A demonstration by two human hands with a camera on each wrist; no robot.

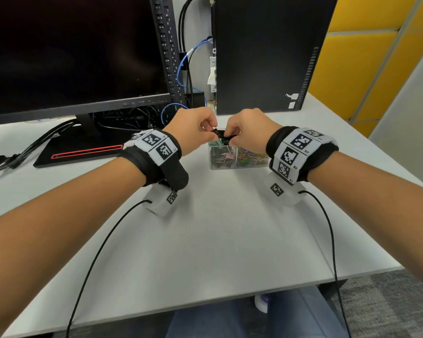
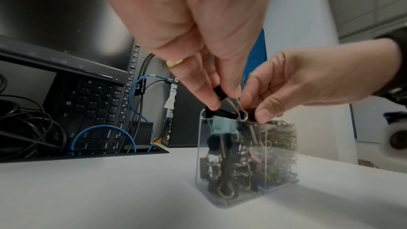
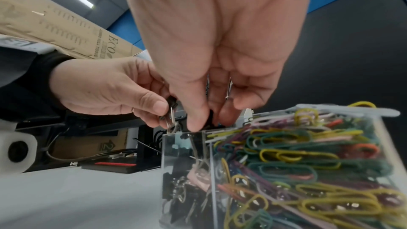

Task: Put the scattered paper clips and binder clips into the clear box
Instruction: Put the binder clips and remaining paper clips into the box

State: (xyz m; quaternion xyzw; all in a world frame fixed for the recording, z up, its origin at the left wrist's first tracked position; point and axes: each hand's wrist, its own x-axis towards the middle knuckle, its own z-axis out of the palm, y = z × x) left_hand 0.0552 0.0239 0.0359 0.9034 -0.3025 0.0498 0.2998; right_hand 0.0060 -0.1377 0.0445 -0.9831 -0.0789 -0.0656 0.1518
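Where hands meet (pinching): clips.

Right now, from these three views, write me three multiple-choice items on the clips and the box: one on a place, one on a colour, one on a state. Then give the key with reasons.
1. Where does the clear box stand?
A. on the grey desk, in front of the computer tower
B. on the monitor's base
C. on the person's lap

2. What colour is the binder clip that the hands hold over the box?
A. pink
B. black
C. yellow

3. What are the left hand and right hand doing?
A. both lie flat on the desk
B. only the left one holds something
C. both pinch the binder clip above the box's rim

Key: 1 A, the head view shows the box on the desk before the tower. 2 B, the left wrist view shows a black body with wire handles. 3 C, both wrist views show fingertips of each hand closed on it.
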